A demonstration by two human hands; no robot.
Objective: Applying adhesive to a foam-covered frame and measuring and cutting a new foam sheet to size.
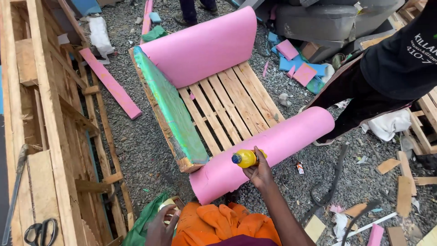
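Bottle over foam roll

Bottle (246,158), yellow with blue cap, lies sideways in your right hand (260,173), fingers clamped round its base, just above the near pink roll (264,150) on the wooden frame (232,102). Keep the cap end aimed at the foam and grip steady. Your left hand (160,228) sits low by a pale object, grip unclear. Another person's dark leg (359,98) stands near; scissors (41,231) lie far left.

Gravel ground (150,159), wooden frame (236,107), seemingly offcuts (403,193).
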